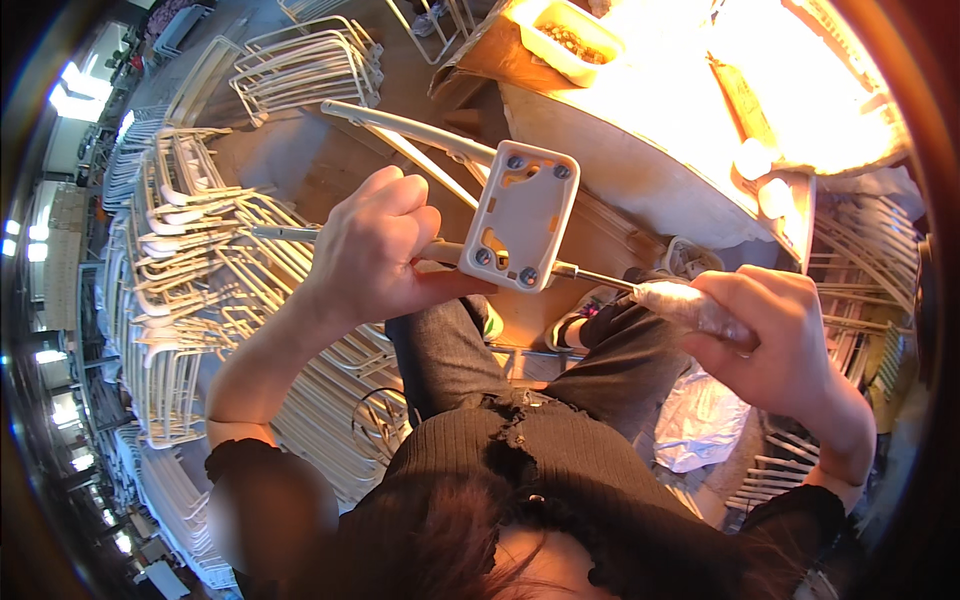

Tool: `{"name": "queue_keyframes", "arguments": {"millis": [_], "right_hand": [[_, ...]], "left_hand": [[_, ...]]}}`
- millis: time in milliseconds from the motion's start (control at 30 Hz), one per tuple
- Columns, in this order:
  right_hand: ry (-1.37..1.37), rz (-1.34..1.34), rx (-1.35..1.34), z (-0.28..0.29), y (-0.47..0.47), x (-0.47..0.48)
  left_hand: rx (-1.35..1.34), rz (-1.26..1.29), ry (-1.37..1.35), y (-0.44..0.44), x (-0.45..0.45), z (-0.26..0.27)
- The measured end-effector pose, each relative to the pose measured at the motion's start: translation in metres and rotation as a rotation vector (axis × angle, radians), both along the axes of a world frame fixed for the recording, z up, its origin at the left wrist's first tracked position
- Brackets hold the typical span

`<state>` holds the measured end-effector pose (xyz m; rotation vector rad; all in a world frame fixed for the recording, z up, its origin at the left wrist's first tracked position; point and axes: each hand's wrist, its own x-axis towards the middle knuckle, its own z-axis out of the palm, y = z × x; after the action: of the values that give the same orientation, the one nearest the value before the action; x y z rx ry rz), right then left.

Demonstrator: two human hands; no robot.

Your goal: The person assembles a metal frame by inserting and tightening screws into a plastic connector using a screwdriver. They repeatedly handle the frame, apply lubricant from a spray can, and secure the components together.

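Note:
My left hand (375,240) is closed around a tube of a white metal frame (420,133), whose tubes reach up and to the left. A white plastic plate (517,217) with cut-outs sits across the frame and faces me. Round metal screw heads or fasteners show at its corners. In my right hand (772,337) is a screwdriver (686,306), its handle wrapped in clear tape or film. The shaft points left to a tube end beside the plate's lower right corner. Whether the tip touches a screw there is hard to tell.
Stacks of white tubular frames (202,247) crowd the floor at left, with more frames (862,262) at right. Ahead, a brightly lit table (622,157) carries a yellow tub (609,69) of small metal parts. A crumpled plastic bag (701,424) lies beside my leg.

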<state>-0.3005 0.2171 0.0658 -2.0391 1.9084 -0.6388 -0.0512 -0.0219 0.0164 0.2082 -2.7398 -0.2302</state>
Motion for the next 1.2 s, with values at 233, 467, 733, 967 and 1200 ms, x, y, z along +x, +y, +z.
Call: {"name": "queue_keyframes", "arguments": {"millis": [233, 467, 733, 967, 1200], "right_hand": [[0.405, 0.085, -0.218, 0.002, 0.001, 0.005], [-0.313, -0.248, 0.534, 0.018, -0.020, 0.002], [0.251, 0.043, -0.088, 0.000, -0.017, 0.005], [-0.249, -0.208, 0.686, 0.016, -0.030, 0.005], [0.373, 0.101, -0.050, 0.003, -0.019, 0.008]], "left_hand": [[0.018, -0.059, 0.033, -0.005, -0.004, 0.000], [0.001, -0.059, 0.044, -0.007, -0.004, -0.002], [0.039, -0.102, 0.029, -0.007, -0.003, 0.001], [0.054, -0.112, 0.021, -0.008, -0.001, -0.002], [0.076, -0.152, 0.016, -0.007, -0.002, 0.000]]}}
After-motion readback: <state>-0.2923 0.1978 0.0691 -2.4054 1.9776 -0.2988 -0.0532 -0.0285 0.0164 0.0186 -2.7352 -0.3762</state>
